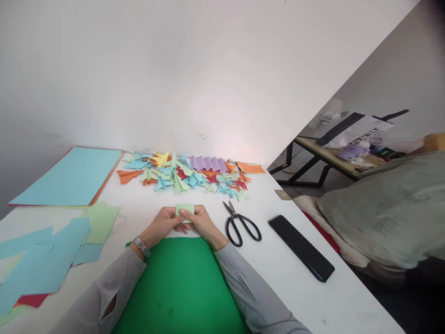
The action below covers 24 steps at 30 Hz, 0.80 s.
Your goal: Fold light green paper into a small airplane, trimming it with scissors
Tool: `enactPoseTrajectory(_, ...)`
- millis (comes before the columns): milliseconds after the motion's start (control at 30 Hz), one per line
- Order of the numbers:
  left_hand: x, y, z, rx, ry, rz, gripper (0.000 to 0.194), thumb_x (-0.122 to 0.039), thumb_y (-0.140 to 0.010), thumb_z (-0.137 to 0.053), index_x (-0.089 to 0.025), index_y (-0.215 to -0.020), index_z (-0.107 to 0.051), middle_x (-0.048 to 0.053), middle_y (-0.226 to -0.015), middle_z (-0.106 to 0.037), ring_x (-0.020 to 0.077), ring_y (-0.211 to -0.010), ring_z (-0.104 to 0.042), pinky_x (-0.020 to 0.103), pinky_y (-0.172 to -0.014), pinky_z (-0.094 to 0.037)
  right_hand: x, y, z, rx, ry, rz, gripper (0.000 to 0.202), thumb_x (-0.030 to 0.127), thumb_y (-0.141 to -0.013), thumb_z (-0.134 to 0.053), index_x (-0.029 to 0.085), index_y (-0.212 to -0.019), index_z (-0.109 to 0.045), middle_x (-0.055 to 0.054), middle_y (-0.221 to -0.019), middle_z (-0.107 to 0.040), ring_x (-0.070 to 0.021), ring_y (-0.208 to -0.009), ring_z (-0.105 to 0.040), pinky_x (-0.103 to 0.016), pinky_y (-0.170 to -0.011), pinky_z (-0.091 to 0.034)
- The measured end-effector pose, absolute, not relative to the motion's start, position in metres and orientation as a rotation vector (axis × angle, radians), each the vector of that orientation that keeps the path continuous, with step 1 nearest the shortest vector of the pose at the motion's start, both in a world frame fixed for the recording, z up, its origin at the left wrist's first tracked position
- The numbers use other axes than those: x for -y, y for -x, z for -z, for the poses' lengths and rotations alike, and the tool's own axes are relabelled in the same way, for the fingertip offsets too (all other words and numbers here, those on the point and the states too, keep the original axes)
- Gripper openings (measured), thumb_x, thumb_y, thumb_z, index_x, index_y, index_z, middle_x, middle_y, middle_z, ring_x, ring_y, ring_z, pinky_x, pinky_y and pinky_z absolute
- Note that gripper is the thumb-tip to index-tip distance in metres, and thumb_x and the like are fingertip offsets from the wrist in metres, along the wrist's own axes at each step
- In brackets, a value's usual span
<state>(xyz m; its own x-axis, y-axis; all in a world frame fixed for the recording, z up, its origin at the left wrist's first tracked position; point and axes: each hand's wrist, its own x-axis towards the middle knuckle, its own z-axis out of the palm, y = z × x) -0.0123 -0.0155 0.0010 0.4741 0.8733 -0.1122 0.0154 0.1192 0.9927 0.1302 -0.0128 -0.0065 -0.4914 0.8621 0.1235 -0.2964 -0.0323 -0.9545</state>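
Observation:
A small light-green piece of paper (185, 207) is held up between my two hands, just above the near side of the white table. My left hand (166, 223) grips its left side, the thumb near the lower edge. On the right side, my right hand (202, 222) pinches the paper with its thumb across the front. Some fingers are hidden behind the sheet. Beyond my hands lies a pile of small folded paper planes (181, 181) in several colours. To the right of my right hand are black-handled scissors (238, 222), blades slightly apart.
Large coloured sheets (73, 176) are stacked at the back left, with loose cut paper (59, 250) nearer. Pleated purple paper (208, 163) and orange paper (251, 168) lie by the wall. A long black case (301, 248) sits at right. Beyond the table edge stands a shelf (323, 157).

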Motion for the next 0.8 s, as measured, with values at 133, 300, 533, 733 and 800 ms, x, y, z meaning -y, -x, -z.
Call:
enactPoseTrajectory(133, 0.0152, 0.0116, 0.0011, -0.902, -1.313, -0.777, 0.038, -0.048, -0.069, -0.065, -0.01, -0.064, -0.065, 0.009, -0.061, -0.07, 0.0156, -0.052, -0.063, 0.023, -0.05, -0.041, 0.0122, -0.1294, 0.0064, 1.361, 0.606, -1.699, 0.043, 0.046, -0.078, -0.059, 0.016, -0.048, -0.05, 0.005, -0.04, -0.044, -0.0122, -0.044, -0.051, -0.028, -0.054, -0.043)
enactPoseTrajectory(300, 0.0159, 0.0118, -0.0001, -0.896, -1.284, -0.814, 0.035, -0.046, -0.07, -0.065, -0.011, -0.064, -0.063, 0.008, -0.061, -0.07, 0.015, -0.052, -0.062, 0.023, -0.05, -0.04, 0.0105, -0.129, 0.0088, 1.358, 0.649, -1.721, 0.048, 0.05, -0.081, -0.054, 0.016, -0.047, -0.05, 0.003, -0.041, -0.044, -0.013, -0.048, -0.051, -0.027, -0.054, -0.041)
enactPoseTrajectory(533, 0.0174, 0.0123, -0.0046, -0.9, -1.239, -0.822, 0.03, -0.041, -0.069, -0.066, -0.012, -0.063, -0.062, 0.007, -0.059, -0.069, 0.0145, -0.052, -0.061, 0.023, -0.051, -0.039, 0.0102, -0.1312, 0.0103, 1.366, 0.681, -1.697, 0.052, 0.051, -0.084, -0.049, 0.015, -0.046, -0.051, 0.002, -0.041, -0.048, -0.0103, -0.042, -0.046, -0.025, -0.05, -0.036)
enactPoseTrajectory(733, 0.0194, 0.01, -0.0074, -0.938, -1.258, -0.836, 0.031, -0.041, -0.066, -0.067, -0.013, -0.053, -0.059, 0.003, -0.046, -0.062, 0.0117, -0.044, -0.053, 0.024, -0.05, -0.039, 0.0119, -0.1322, 0.0104, 1.41, 0.688, -1.665, 0.046, 0.045, -0.082, -0.054, 0.013, -0.049, -0.059, -0.002, -0.047, -0.055, -0.0132, -0.051, -0.052, -0.026, -0.054, -0.04)
enactPoseTrajectory(800, 0.0197, 0.0088, -0.0079, -0.954, -1.247, -0.841, 0.036, -0.043, -0.064, -0.068, -0.015, -0.047, -0.052, -0.001, -0.038, -0.054, 0.0111, -0.04, -0.05, 0.024, -0.047, -0.037, 0.0116, -0.131, 0.0112, 1.359, 0.694, -1.706, 0.044, 0.047, -0.08, -0.056, 0.013, -0.053, -0.061, -0.001, -0.046, -0.054, -0.0131, -0.048, -0.05, -0.026, -0.052, -0.04)
